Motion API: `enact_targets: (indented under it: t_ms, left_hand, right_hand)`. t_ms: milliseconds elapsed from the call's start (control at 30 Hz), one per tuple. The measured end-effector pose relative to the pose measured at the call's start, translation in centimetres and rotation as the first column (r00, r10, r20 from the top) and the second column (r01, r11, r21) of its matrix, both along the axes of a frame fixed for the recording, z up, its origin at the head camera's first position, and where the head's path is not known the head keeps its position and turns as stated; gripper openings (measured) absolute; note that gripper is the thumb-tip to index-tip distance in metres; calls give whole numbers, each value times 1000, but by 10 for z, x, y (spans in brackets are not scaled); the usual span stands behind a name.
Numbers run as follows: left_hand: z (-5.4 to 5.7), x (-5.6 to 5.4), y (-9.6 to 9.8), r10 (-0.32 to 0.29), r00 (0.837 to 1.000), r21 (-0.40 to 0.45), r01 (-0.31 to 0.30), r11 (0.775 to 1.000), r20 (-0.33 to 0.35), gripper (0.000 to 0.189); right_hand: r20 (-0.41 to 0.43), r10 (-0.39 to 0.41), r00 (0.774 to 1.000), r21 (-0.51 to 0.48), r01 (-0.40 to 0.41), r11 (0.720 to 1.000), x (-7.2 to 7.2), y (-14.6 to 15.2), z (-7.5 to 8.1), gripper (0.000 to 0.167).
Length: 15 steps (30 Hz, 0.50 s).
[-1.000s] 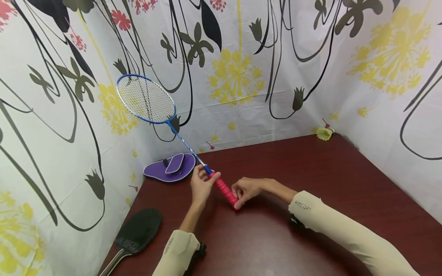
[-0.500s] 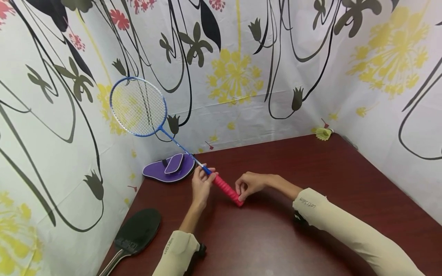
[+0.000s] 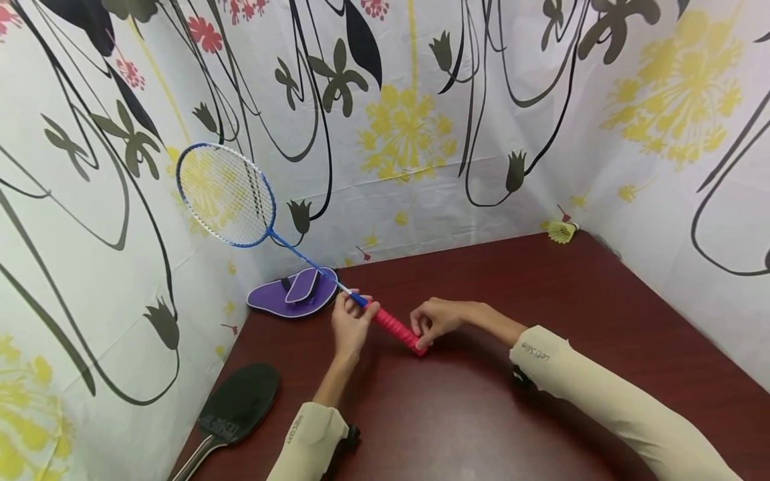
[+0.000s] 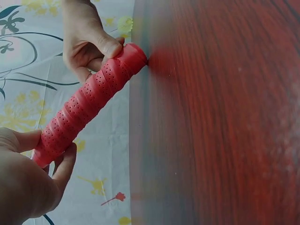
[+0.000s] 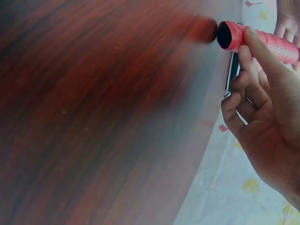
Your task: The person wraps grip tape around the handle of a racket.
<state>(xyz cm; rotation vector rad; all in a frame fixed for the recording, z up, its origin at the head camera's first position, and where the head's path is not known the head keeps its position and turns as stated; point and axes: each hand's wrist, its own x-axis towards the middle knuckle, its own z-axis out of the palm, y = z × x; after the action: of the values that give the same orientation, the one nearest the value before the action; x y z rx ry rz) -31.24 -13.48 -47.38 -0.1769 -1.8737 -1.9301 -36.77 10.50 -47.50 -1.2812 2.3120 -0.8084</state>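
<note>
A blue and white badminton racket slants up to the left above the table, its strung head in front of the patterned cloth. Red perforated grip tape winds around its handle. My left hand pinches the upper end of the handle, near the blue cone, between thumb and fingers. At the butt end, my right hand pinches the tape with thumb and index finger. The dark butt cap shows in the right wrist view, low over the tabletop, and the other right fingers curl loosely below it.
A purple paddle case lies at the table's back left corner, behind the racket shaft. A black table tennis paddle lies by the left edge. A yellow shuttlecock sits at the back right corner. Patterned cloth walls border the table.
The racket has turned about its long axis, and its head has swung down and to the left. Its butt end has risen slightly to the right, with my right hand along it.
</note>
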Motion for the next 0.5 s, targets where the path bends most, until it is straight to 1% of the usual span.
enact_targets:
  t_ms: [133, 200, 267, 367, 500]
  left_hand:
    - [1, 3, -1, -12, 1000, 11, 12, 1000, 16, 52]
    - [1, 3, -1, -23, 999, 15, 22, 1000, 26, 54]
    - [2, 4, -1, -35, 999, 17, 34, 999, 29, 54]
    - [3, 5, -2, -71, 997, 46, 69, 997, 29, 54]
    - [4, 6, -3, -114, 992, 98, 110, 989, 43, 55]
  right_hand:
    - [-7, -11, 1000, 3, 11, 1000, -3, -3, -6, 37]
    - [-9, -13, 1000, 9, 13, 1000, -4, -5, -9, 36]
    - [-7, 0, 1000, 12, 0, 1000, -5, -6, -10, 33]
    - [3, 39, 999, 13, -39, 999, -5, -9, -10, 26]
    - [51, 66, 996, -1, -66, 998, -4, -12, -11, 18]
